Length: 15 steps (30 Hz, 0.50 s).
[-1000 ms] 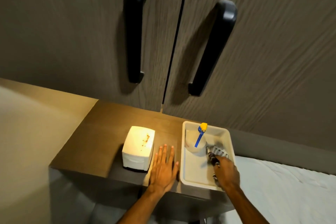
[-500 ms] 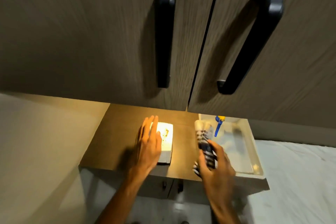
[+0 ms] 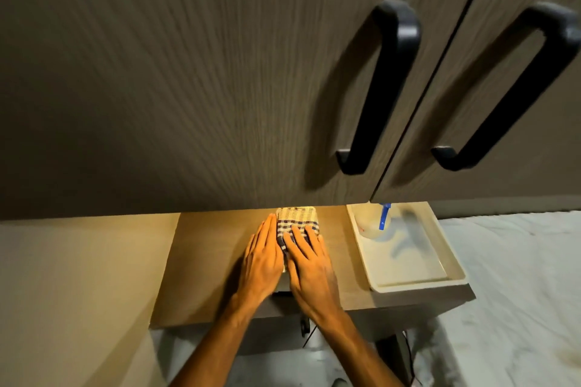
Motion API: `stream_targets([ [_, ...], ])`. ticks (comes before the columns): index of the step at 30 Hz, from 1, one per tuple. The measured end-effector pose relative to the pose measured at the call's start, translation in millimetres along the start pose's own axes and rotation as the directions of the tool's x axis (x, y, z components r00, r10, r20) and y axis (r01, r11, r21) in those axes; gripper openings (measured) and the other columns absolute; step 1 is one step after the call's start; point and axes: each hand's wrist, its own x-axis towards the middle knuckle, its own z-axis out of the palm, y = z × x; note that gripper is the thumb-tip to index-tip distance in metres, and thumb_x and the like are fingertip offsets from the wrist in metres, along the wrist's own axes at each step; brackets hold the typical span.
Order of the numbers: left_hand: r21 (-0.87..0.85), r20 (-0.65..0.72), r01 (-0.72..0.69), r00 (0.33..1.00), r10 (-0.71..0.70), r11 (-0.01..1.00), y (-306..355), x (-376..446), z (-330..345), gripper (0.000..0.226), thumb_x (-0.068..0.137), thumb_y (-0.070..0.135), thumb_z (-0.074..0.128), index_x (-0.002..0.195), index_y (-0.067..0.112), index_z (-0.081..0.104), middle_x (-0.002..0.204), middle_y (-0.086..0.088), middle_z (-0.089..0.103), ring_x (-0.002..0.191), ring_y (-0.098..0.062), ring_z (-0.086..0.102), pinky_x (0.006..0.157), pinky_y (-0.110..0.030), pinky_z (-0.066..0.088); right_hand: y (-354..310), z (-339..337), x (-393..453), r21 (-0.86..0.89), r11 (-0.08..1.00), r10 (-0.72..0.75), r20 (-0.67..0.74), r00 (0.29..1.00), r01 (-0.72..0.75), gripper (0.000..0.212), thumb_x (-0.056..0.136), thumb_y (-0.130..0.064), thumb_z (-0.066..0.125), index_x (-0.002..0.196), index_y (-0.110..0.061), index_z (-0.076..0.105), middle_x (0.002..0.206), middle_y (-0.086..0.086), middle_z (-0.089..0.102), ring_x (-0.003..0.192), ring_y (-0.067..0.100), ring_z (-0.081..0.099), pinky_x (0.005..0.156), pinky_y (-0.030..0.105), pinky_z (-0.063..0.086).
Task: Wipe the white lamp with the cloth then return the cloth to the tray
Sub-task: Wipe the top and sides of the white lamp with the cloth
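Observation:
A checked blue-and-white cloth (image 3: 297,219) lies draped over the white lamp, which glows beneath it and is almost wholly hidden. My right hand (image 3: 309,264) presses on the cloth from above with its fingers spread. My left hand (image 3: 262,256) lies flat along the lamp's left side, fingers together, bracing it. The white tray (image 3: 419,286) sits to the right on the same brown nightstand (image 3: 204,261), apart from both hands, and holds no cloth.
A white spray bottle with a blue nozzle (image 3: 384,217) stands in the tray's far left corner. Dark cupboard doors with two black handles (image 3: 377,88) rise behind the nightstand. A white bed sheet (image 3: 518,292) lies to the right, a pale wall to the left.
My right hand lifted the cloth out of the tray, carried it left and laid it over the lamp. My left hand moved from the tabletop onto the lamp's side. The view shifted left.

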Motion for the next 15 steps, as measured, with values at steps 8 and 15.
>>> stream_targets([
  [8, 0.109, 0.007, 0.029, 1.000, -0.030, 0.994, -2.7, 2.0, 6.3, 0.061, 0.105, 0.042, 0.009, 0.157, 0.014, 0.022, 0.165, -0.005, 0.025, 0.152, -0.021, 0.022, 0.124, -0.047, 0.022, 16.1, 0.6, 47.6, 0.241, 0.946, 0.196, 0.099, 0.976, -0.215, 0.060, 0.103, -0.058, 0.021, 0.158, -0.033, 0.024, 0.169, -0.006, 0.020, 0.155, 0.012, 0.020, 0.122, 0.042, 0.036],
  [15, 0.042, -0.018, 0.003, 1.000, -0.003, 0.999, 3.6, -2.6, 1.6, 0.062, 0.103, 0.043, 0.009, 0.158, 0.016, 0.013, 0.166, -0.004, 0.018, 0.154, -0.020, 0.014, 0.125, -0.050, 0.014, -16.2, -1.4, -18.1, 0.088, 0.994, 0.055, 0.055, 0.997, -0.059, 0.064, 0.101, -0.053, 0.024, 0.159, -0.027, 0.023, 0.169, -0.007, 0.010, 0.157, 0.011, -0.002, 0.126, 0.037, 0.011],
])
